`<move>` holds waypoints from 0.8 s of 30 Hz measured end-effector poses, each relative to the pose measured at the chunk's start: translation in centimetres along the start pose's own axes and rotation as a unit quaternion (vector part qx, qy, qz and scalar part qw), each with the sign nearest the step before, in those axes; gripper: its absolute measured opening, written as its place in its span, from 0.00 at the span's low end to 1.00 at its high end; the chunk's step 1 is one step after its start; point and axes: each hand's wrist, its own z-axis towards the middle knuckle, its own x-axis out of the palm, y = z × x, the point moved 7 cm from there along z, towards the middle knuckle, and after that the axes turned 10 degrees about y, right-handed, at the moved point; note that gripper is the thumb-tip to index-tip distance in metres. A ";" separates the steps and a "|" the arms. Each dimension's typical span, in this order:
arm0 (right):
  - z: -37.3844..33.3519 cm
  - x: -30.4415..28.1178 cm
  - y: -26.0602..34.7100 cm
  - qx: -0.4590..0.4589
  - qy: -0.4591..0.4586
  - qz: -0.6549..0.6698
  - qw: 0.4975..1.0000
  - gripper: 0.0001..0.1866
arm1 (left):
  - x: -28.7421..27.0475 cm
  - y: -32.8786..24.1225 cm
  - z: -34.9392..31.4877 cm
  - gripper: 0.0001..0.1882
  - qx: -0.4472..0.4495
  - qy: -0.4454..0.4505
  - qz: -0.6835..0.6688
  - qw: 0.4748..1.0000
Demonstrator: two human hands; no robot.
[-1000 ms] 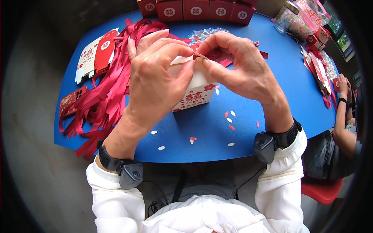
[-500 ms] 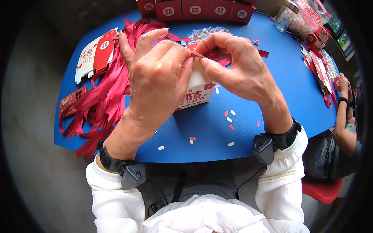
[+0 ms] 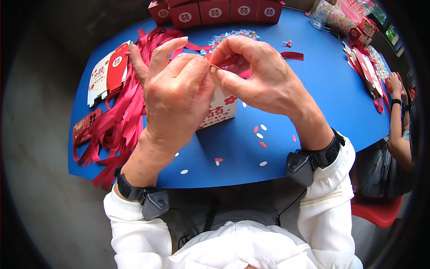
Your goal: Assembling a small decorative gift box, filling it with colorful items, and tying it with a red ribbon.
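Observation:
A white gift box (image 3: pixel 224 110) with red flowers and red printing stands upright on the blue table, partly hidden behind my hands. My left hand (image 3: pixel 177 89) pinches a red ribbon (image 3: pixel 216 67) at the top of the box, thumb and index together, the other fingers raised. On the other side, my right hand (image 3: pixel 260 71) also has thumb and index closed on the ribbon. One flat ribbon tail (image 3: pixel 292 55) sticks out to the right behind that hand. Whether the ribbon is knotted is hidden by my fingers.
A heap of red ribbons (image 3: pixel 121 112) covers the left side, beside flattened boxes (image 3: pixel 107 69) and a red-cased phone (image 3: pixel 87 125). Red boxes (image 3: pixel 215 13) line the back, near wrapped candies (image 3: pixel 233 36). Paper bits (image 3: pixel 263 144) lie in front. Another person's hands (image 3: pixel 395 85) are at far right.
The whole view has shifted slightly. Both hands stay at the top of the box, still pinching the ribbon, with the fingertips slightly rearranged.

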 end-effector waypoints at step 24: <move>3.9 2.7 4.2 -0.101 0.027 0.031 0.994 0.12 | -1.2 7.6 -0.6 0.05 -0.016 -0.074 -0.643 0.762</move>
